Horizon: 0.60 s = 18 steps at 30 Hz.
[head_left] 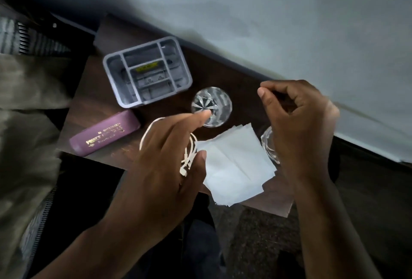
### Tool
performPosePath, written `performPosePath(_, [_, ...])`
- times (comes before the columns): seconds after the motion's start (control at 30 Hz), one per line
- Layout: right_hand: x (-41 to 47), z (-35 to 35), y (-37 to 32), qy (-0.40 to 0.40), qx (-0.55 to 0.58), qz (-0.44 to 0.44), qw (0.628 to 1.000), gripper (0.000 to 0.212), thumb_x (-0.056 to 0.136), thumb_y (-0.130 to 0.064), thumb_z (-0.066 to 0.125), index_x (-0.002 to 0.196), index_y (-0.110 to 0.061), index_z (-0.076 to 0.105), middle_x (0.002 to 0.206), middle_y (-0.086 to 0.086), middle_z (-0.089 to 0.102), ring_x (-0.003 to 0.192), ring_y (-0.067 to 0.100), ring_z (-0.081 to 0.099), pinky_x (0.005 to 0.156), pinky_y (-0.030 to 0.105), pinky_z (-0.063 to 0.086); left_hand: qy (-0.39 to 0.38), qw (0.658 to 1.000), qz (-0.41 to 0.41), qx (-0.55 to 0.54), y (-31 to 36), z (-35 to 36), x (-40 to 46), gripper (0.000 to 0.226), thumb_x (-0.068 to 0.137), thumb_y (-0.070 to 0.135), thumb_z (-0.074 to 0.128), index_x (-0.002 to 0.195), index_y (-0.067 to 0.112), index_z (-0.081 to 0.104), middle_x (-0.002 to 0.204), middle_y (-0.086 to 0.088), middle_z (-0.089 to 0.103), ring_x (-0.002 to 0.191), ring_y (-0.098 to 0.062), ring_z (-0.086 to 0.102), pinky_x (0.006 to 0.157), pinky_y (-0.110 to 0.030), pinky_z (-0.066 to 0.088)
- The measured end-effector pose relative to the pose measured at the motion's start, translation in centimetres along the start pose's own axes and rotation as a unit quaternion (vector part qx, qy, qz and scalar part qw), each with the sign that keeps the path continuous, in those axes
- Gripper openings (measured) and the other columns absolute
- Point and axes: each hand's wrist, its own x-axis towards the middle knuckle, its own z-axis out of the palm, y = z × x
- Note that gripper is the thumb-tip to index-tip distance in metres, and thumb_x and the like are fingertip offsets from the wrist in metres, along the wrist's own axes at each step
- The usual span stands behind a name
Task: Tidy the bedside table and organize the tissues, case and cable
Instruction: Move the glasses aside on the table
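A dark wooden bedside table [93, 109] carries a purple case [104, 133] with gold lettering at its left. A loose pile of white tissues [234, 162] lies near the front edge. My left hand [169, 158] hovers over a coiled white cable [189, 156], which shows beneath my fingers and thumb; whether the hand grips it is unclear. My right hand [298, 122] is raised to the right of the tissues, fingers curled with thumb and forefinger pinched, and nothing visible between them.
A grey divided organiser tray [147, 71] stands at the back of the table. A cut-glass tumbler [211, 106] sits behind the tissues, and another glass object [268, 145] is partly hidden by my right hand. White bedding [289, 22] lies beyond the table.
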Motion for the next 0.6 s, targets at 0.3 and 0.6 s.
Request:
performPosePath(0.3, [-2.2,-2.7,9.4,-0.045,-0.057,0.132,0.989,0.022,0.087,-0.018,0.076,0.110,-0.019,0.075,0.106,0.002,0.072,0.094,0.012,0.066,0.088,0.022,0.054,-0.084,0.991,0.094,0.053,2.3,3.9,1.9,0.039,0.099,0.020,0.051,0.137,0.020,0.057,0.132,0.003,0.058,0.128,-0.011,0.050,0.108,-0.018,0.032])
performPosePath(0.6, [-4.6,-2.3,13.2,-0.168,-0.170,0.196,0.951,0.093,0.079,-0.044,0.081,0.154,-0.027,0.030,0.157,0.007,0.030,0.140,0.030,0.028,0.113,0.046,0.035,-0.161,0.966,0.137,0.147,3.6,8.4,4.2,0.055,0.086,0.023,0.054,0.140,0.014,0.053,0.138,-0.007,0.055,0.128,-0.023,0.047,0.106,-0.020,0.026])
